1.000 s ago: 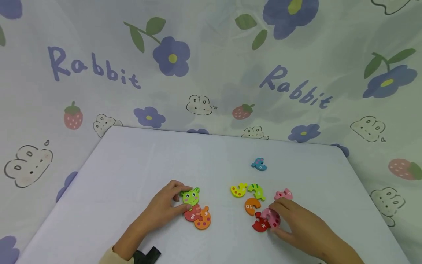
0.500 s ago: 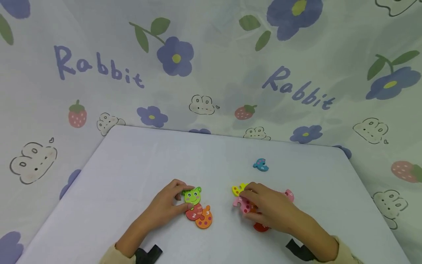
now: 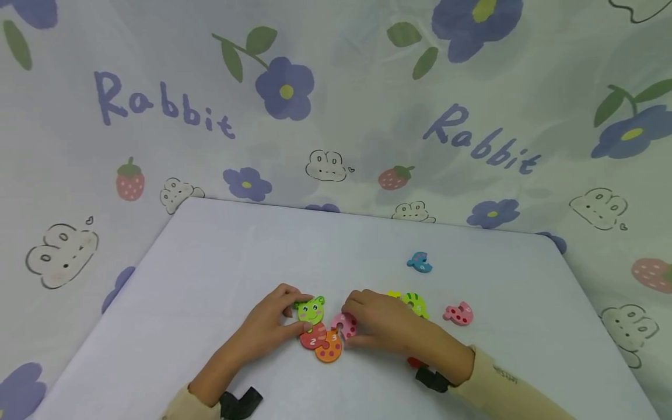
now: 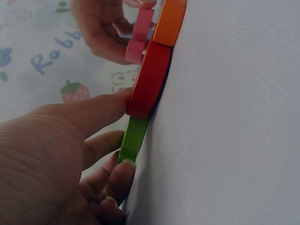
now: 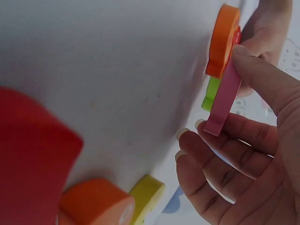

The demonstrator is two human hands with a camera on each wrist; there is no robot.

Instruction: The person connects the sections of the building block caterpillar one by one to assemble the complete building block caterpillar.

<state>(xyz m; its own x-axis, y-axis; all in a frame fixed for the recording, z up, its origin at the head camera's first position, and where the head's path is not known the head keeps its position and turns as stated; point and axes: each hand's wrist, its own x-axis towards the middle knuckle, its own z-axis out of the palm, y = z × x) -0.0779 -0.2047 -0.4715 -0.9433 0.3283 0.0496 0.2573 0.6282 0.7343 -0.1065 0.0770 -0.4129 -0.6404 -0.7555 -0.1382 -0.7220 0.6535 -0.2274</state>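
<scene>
Since the earlier frames, the right hand [image 3: 385, 326] had crossed leftward from the loose pieces, carrying a pink piece [image 3: 343, 324] up to the joined row. That pink piece sat pinched between the right thumb and fingers [image 5: 253, 70], tilted with one edge lifted off the table [image 3: 210, 256], just touching the orange piece [image 3: 329, 347] numbered 3 on its right side. Its long axis ran roughly toward the table's far edge. The left hand [image 3: 273, 326] was nearer the row, its fingertips curled on the green face piece [image 3: 310, 310] and thumb pressed against the red piece [image 4: 150, 79], steadying them near the front edge. Both wrists lay low, the hands close together. Beyond lay a striped green piece [image 3: 416, 303], another pink one [image 3: 459, 314] and, toward the far edge, a blue one [image 3: 420, 262].
</scene>
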